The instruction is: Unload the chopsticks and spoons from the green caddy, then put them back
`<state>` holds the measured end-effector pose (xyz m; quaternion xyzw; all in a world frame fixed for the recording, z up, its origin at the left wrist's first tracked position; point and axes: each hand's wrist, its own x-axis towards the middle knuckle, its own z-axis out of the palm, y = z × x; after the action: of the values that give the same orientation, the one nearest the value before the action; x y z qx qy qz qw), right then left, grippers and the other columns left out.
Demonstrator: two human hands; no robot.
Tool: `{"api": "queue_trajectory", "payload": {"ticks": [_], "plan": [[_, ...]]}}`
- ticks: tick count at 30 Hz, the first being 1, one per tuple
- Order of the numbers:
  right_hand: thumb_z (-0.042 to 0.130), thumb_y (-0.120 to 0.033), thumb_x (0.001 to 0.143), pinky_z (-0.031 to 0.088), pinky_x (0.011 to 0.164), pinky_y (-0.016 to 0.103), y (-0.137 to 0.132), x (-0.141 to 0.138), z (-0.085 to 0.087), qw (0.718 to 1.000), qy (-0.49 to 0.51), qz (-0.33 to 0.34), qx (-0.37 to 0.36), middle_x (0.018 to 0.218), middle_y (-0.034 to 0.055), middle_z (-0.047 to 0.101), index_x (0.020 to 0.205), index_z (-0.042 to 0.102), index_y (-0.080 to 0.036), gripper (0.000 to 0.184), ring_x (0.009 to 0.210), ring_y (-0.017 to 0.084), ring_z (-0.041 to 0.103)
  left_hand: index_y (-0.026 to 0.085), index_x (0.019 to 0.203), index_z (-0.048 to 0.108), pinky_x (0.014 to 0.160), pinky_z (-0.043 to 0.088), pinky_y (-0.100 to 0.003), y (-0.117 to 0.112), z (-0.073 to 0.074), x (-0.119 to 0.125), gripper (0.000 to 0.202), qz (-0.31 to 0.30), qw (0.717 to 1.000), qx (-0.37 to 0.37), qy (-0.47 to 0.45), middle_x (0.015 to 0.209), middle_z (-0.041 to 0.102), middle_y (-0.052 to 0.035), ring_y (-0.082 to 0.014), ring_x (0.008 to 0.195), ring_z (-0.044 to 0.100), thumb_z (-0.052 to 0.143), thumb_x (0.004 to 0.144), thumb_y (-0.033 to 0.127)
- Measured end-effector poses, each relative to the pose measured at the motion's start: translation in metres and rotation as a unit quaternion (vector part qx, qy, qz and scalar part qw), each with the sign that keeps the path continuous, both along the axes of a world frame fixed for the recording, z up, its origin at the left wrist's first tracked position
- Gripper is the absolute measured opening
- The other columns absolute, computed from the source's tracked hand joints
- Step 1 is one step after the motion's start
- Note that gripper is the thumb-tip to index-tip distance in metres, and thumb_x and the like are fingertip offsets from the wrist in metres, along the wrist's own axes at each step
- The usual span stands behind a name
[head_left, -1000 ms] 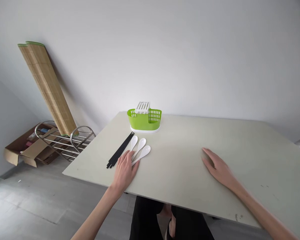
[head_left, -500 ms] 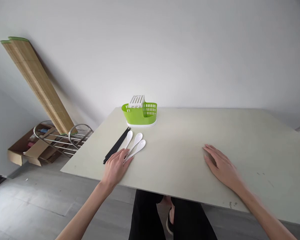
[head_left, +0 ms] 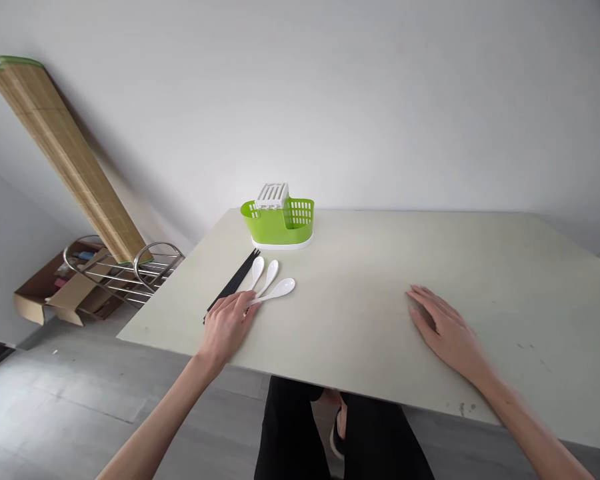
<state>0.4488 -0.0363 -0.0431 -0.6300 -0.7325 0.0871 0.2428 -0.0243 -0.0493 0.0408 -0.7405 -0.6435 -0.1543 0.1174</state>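
Note:
Three white spoons lie side by side on the pale table [head_left: 360,267], next to a bundle of black chopsticks [head_left: 236,281]. My left hand [head_left: 227,323] rests on the spoon handles, its fingers curled and pinching the handle of the rightmost white spoon [head_left: 283,289], which angles away from the other two spoons [head_left: 263,272]. My right hand [head_left: 443,327] lies flat on the table with fingers stretched out and holds nothing. A green slotted cutlery holder [head_left: 279,225] with a white insert stands behind the spoons near the far edge.
A rolled bamboo mat [head_left: 55,147] leans on the wall at left, above a metal wire rack [head_left: 125,273] and an open cardboard box [head_left: 55,293] on the floor. The table's near edge runs just below my hands.
My left hand has closed on the rightmost spoon's handle, and its bowl has swung right, away from the other two. My right hand stays flat. The view has shifted slightly.

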Motion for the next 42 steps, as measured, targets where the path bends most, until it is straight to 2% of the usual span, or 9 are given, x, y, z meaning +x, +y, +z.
{"api": "queue_trajectory", "payload": {"ticks": [6, 10, 14, 19, 27, 33, 38, 40, 42], "plan": [[0.033, -0.055, 0.11, 0.043, 0.124, 0.055, -0.001, 0.0, 0.001, 1.0, 0.003, 0.001, -0.001, 0.167, 0.0029, 0.046, 0.156, 0.051, -0.029, 0.056, 0.155, 0.031, 0.041, 0.026, 0.113, 0.073, 0.089, 0.056, -0.041, 0.003, -0.002, 0.0, 0.031, -0.014, 0.999, 0.029, -0.018, 0.116, 0.08, -0.0078, -0.0287, 0.106, 0.075, 0.049, 0.107, 0.045], [0.033, -0.055, 0.11, 0.043, 0.124, 0.056, -0.002, -0.002, 0.003, 1.0, 0.007, 0.0, 0.0, 0.167, 0.0035, 0.047, 0.157, 0.051, -0.029, 0.057, 0.155, 0.032, 0.042, 0.026, 0.109, 0.074, 0.094, 0.055, -0.043, 0.003, 0.0, 0.004, 0.028, -0.034, 0.998, 0.054, -0.027, 0.109, 0.08, -0.0083, -0.0286, 0.108, 0.073, 0.053, 0.105, 0.044], [0.033, -0.056, 0.109, 0.044, 0.124, 0.056, -0.003, -0.003, 0.005, 1.0, 0.006, -0.004, -0.004, 0.166, 0.0034, 0.047, 0.157, 0.051, -0.029, 0.058, 0.155, 0.033, 0.042, 0.025, 0.106, 0.073, 0.097, 0.052, -0.044, 0.002, -0.001, 0.006, 0.026, -0.047, 0.996, 0.067, -0.023, 0.115, 0.079, -0.0076, -0.028, 0.11, 0.071, 0.055, 0.105, 0.044], [0.033, -0.058, 0.109, 0.046, 0.122, 0.057, -0.004, -0.001, 0.007, 1.0, 0.003, -0.006, -0.017, 0.167, 0.0026, 0.047, 0.157, 0.05, -0.029, 0.058, 0.154, 0.033, 0.042, 0.025, 0.098, 0.071, 0.094, 0.051, -0.042, 0.001, -0.005, 0.006, 0.026, -0.061, 0.995, 0.069, -0.031, 0.118, 0.077, -0.0078, -0.027, 0.109, 0.07, 0.058, 0.104, 0.046], [0.036, -0.057, 0.108, 0.046, 0.122, 0.056, -0.003, -0.001, 0.002, 1.0, 0.009, -0.009, 0.003, 0.164, 0.0026, 0.05, 0.155, 0.053, -0.031, 0.057, 0.152, 0.034, 0.046, 0.025, 0.112, 0.066, 0.096, 0.051, -0.042, -0.001, -0.014, 0.003, 0.024, -0.066, 0.992, 0.098, -0.051, 0.12, 0.075, -0.0081, -0.0269, 0.11, 0.07, 0.064, 0.102, 0.046], [0.035, -0.057, 0.108, 0.047, 0.121, 0.057, -0.005, -0.001, 0.001, 1.0, 0.01, -0.009, 0.009, 0.165, 0.002, 0.05, 0.157, 0.052, -0.032, 0.057, 0.152, 0.034, 0.046, 0.026, 0.125, 0.06, 0.102, 0.051, -0.047, -0.011, -0.013, 0.006, 0.031, -0.061, 0.993, 0.082, -0.067, 0.135, 0.067, -0.0128, -0.0309, 0.123, 0.064, 0.063, 0.101, 0.045], [0.036, -0.059, 0.107, 0.048, 0.12, 0.058, -0.005, -0.001, 0.002, 1.0, 0.012, -0.012, -0.007, 0.166, 0.002, 0.049, 0.157, 0.051, -0.031, 0.059, 0.151, 0.036, 0.046, 0.026, 0.131, 0.056, 0.11, 0.049, -0.05, -0.028, -0.012, 0.016, 0.033, -0.122, 0.987, 0.068, -0.077, 0.141, 0.061, -0.0146, -0.0322, 0.134, 0.057, 0.064, 0.102, 0.038], [0.036, -0.06, 0.107, 0.049, 0.119, 0.058, -0.004, -0.001, 0.002, 1.0, 0.012, -0.015, -0.015, 0.166, 0.0014, 0.048, 0.157, 0.051, -0.032, 0.059, 0.152, 0.035, 0.046, 0.026, 0.129, 0.058, 0.11, 0.049, -0.049, -0.034, -0.012, 0.022, 0.029, -0.151, 0.983, 0.053, -0.09, 0.137, 0.063, -0.0133, -0.0306, 0.13, 0.059, 0.064, 0.102, 0.036], [0.036, -0.06, 0.107, 0.049, 0.119, 0.059, -0.004, -0.001, 0.002, 1.0, 0.01, -0.015, -0.016, 0.166, 0.0014, 0.048, 0.157, 0.051, -0.032, 0.059, 0.152, 0.036, 0.046, 0.026, 0.122, 0.062, 0.103, 0.053, -0.046, -0.036, -0.013, 0.03, 0.02, -0.17, 0.979, 0.026, -0.108, 0.127, 0.067, -0.011, -0.028, 0.119, 0.064, 0.062, 0.104, 0.034]]}}
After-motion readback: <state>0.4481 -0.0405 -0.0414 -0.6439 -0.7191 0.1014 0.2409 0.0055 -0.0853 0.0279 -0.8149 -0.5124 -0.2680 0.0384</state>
